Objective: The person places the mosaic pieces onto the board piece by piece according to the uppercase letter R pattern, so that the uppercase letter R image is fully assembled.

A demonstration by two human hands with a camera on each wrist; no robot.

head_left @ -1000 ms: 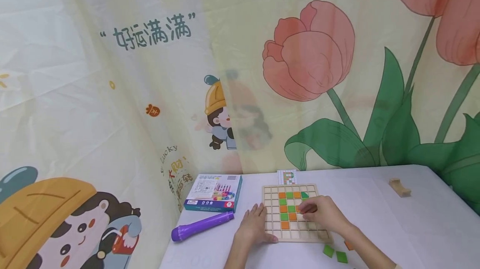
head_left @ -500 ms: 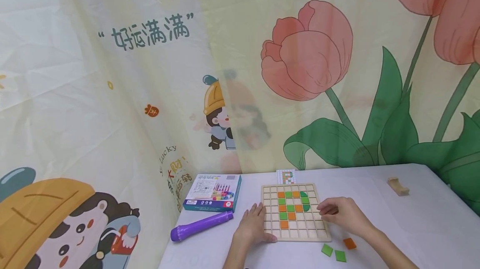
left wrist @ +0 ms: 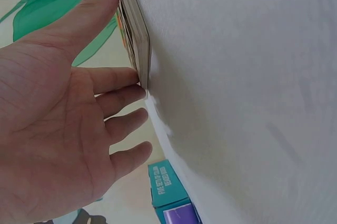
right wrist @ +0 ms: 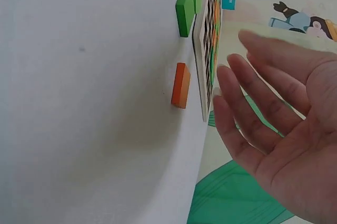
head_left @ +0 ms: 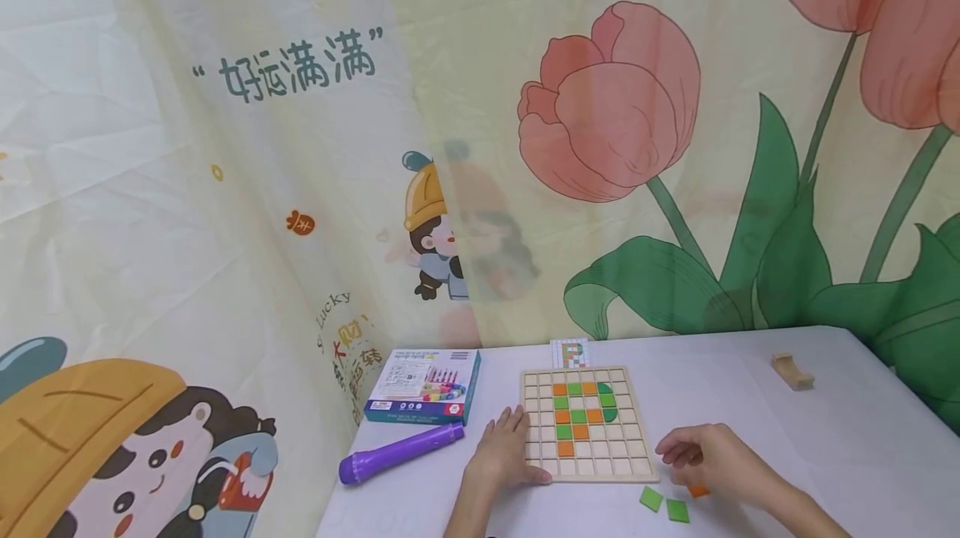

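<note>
A wooden grid board (head_left: 612, 452) lies on the white table, with orange and green tiles (head_left: 581, 432) set in its squares in the shape of a letter P. My left hand (head_left: 501, 453) rests at the board's front left corner, fingers extended along the left side and thumb at the front edge; the left wrist view shows fingertips against the board's edge (left wrist: 141, 50). My right hand (head_left: 712, 459), fingers loosely bent and holding nothing, hovers right of the board over a loose orange tile (right wrist: 180, 85), which it partly hides in the head view. Two loose green tiles (head_left: 651, 499) lie nearby.
A pattern card (head_left: 570, 353) stands behind the board. To the left are a marker box (head_left: 422, 388) and a purple tube (head_left: 401, 453). A small wooden holder (head_left: 792, 372) sits at the back right. Printed curtains (head_left: 480, 146) hang behind the table.
My right hand has left the board, after green pieces appeared at the right of the P, and has moved right and toward me over the orange tile. My left hand stays put.
</note>
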